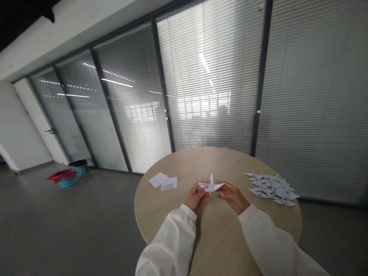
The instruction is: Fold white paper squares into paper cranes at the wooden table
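A folded white paper crane (212, 186) is held between my two hands above the round wooden table (212, 230). Its wings spread sideways and one point stands up in the middle. My left hand (197, 196) pinches the left wing, thumb in front. On the other side, the fingers of my right hand (233, 194) close on the right wing's edge; part of them is hidden behind the paper. To the right lies a heap of folded paper cranes (271, 187). Flat square paper sheets (163, 181) rest on the table's left side, one with printed lines.
A glass partition with blinds (209, 84) stands just past the table's far edge. On the grey floor at left are a blue bin with a red liner (64, 178) and another bin with a black liner (79, 166). A white door (40, 119) is farther left.
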The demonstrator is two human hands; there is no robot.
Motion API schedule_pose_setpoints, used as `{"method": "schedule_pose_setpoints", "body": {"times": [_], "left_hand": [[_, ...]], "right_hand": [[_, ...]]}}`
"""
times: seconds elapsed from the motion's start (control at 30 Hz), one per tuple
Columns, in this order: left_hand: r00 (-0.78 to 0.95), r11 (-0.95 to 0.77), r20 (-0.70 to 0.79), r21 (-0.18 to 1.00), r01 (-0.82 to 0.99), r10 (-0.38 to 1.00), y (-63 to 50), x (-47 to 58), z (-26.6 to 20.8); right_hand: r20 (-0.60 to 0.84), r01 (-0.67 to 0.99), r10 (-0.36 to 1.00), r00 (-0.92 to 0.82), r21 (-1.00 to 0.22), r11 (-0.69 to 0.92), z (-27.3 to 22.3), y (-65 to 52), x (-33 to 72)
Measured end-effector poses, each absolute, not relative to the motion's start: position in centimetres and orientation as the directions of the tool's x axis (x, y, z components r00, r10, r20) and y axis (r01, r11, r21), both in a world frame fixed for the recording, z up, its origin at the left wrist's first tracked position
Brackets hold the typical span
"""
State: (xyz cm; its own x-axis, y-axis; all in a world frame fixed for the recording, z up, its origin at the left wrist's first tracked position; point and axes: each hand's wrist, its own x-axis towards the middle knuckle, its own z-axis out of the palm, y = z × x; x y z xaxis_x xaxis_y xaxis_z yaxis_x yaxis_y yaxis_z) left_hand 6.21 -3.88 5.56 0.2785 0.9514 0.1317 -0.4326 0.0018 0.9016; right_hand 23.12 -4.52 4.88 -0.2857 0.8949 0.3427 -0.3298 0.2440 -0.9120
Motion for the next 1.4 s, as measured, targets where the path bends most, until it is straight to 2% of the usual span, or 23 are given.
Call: {"method": "schedule_pose_setpoints", "body": {"times": [0.07, 0.17, 0.33, 0.6, 0.87, 1.07, 1.4], "left_hand": [[0.305, 0.03, 0.118, 0.897, -0.441, 0.945, -3.9, 6.2, 5.5], [0.316, 0.049, 0.097, 0.904, -0.424, 0.944, -3.8, 6.3, 5.4], [0.215, -0.004, 0.098, 0.916, -0.401, 0.972, -3.5, 6.6, 5.1], [0.171, -0.172, 0.25, 0.912, -0.373, 0.953, -3.6, 6.3, 5.2], [0.154, -0.278, 0.332, 0.915, -0.293, 0.93, -3.9, 6.5, 5.7], [0.1, -0.302, 0.333, 0.922, -0.243, 0.937, -4.2, 6.4, 6.1], [0.084, -0.328, 0.347, 0.926, -0.188, 0.934, -4.2, 6.3, 6.1]], "right_hand": [[0.336, -0.334, 0.901, -0.274, -0.912, 0.239, 4.7, -4.4, 23.2], [0.322, -0.25, 0.923, -0.213, -0.931, 0.267, 4.1, -3.8, 23.2], [0.321, -0.212, 0.941, -0.104, -0.932, 0.294, 3.5, -3.3, 23.3], [0.316, -0.234, 0.947, 0.05, -0.918, 0.319, 3.3, -3.0, 23.5], [0.312, -0.234, 0.949, 0.031, -0.921, 0.311, 3.3, -2.9, 23.4], [0.313, -0.222, 0.95, 0.008, -0.926, 0.307, 3.3, -3.0, 23.2], [0.284, -0.293, 0.959, -0.014, -0.918, 0.268, 3.2, -3.1, 23.1]]}}
